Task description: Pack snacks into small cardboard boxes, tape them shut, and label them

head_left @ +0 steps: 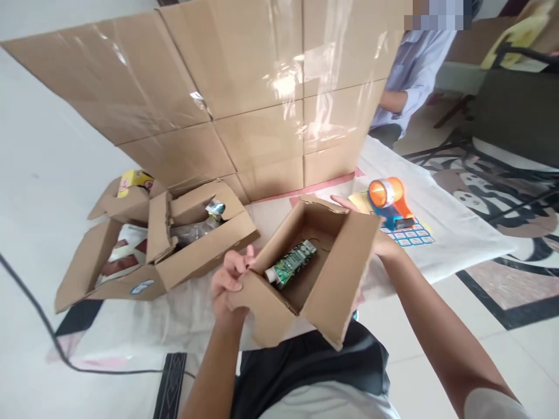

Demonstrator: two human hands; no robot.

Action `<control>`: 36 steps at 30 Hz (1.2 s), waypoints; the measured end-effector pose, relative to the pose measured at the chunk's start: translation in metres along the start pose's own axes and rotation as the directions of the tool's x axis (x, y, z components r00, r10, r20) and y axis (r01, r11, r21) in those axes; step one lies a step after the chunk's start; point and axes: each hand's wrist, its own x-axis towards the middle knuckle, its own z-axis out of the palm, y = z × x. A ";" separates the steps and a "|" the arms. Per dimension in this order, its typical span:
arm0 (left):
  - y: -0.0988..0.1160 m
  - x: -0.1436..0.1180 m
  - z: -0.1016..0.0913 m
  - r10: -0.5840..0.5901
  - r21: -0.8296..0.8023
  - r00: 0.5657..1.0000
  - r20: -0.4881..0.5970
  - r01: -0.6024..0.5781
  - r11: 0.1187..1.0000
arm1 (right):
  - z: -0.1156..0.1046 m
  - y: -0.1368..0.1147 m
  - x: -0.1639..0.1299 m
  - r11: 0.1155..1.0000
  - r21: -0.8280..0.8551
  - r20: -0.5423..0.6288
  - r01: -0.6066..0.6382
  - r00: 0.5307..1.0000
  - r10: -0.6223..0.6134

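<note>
An open cardboard box (323, 291) is held between my two hands, tilted over the table's near edge with its flaps folded out. Inside it lies a green patterned tube (294, 262) with a white cap. My left hand (229, 282) grips the box's left end, fingers curled at the corner. At the right end, my right hand (379, 241) supports the box from behind the raised flap, which hides most of its fingers; one fingertip shows above the far edge.
Two open boxes stand left: one (205, 247) holds clear plastic wrap, the other (126, 291) a white and brown packet. A yellow packet (133, 181) sits behind. An orange tape dispenser (386, 195) rests on a label sheet (413, 235). Tall cardboard panels (262, 134) block the back; another person (406, 87) is beyond.
</note>
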 end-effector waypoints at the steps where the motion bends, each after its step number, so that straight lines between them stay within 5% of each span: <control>1: -0.004 0.004 0.003 -0.050 0.035 0.998 -0.043 0.051 0.998 | 0.003 0.001 -0.003 1.000 0.000 -0.057 0.027 0.998 -0.027; 5: -0.006 0.007 0.007 -0.162 0.217 0.980 -0.111 0.184 0.959 | 0.004 -0.005 -0.016 0.988 0.018 -0.128 0.154 0.980 -0.150; 9: 0.010 -0.021 0.010 -0.242 0.255 0.921 -0.304 0.323 0.911 | -0.004 -0.024 -0.026 0.966 -0.189 -0.114 0.176 0.973 -0.200; 15: 0.018 -0.031 0.026 -0.541 0.015 0.835 -0.094 0.545 0.838 | 0.003 -0.028 -0.024 0.962 -0.248 -0.159 0.116 0.975 -0.158; 19: 0.012 -0.006 0.032 -0.348 0.008 0.935 -0.065 0.349 0.937 | 0.021 -0.019 -0.016 0.998 0.060 -0.308 0.015 0.951 0.004; 22: 0.017 0.007 0.025 -0.122 0.086 0.986 0.110 0.113 0.990 | 0.026 -0.018 -0.011 0.968 0.249 -0.292 -0.006 0.953 0.081; 24: 0.030 0.009 0.023 -0.090 0.270 0.946 0.312 0.002 0.963 | 0.026 -0.022 -0.007 0.959 0.282 -0.259 -0.017 0.961 0.093; 26: 0.047 0.007 0.027 -0.150 0.523 0.881 0.448 -0.122 0.844 | 0.028 -0.028 -0.004 0.962 0.271 -0.243 -0.027 0.965 0.096; 30: 0.072 -0.007 0.045 -0.148 0.740 0.871 0.469 -0.296 0.604 | 0.029 -0.032 -0.008 0.966 0.253 -0.296 -0.062 0.945 0.138; 32: 0.071 -0.011 0.047 -0.107 0.744 0.874 0.474 -0.333 0.579 | 0.017 -0.023 -0.017 0.972 0.229 -0.443 -0.042 0.885 0.143; 33: 0.067 -0.011 0.045 -0.088 0.732 0.868 0.489 -0.353 0.582 | 0.005 -0.015 -0.023 0.984 0.176 -0.563 -0.031 0.817 0.126; 36: 0.047 0.002 0.032 -0.019 0.640 0.811 0.584 -0.446 0.626 | -0.051 0.017 -0.035 0.979 -0.088 -0.856 -0.186 0.517 0.021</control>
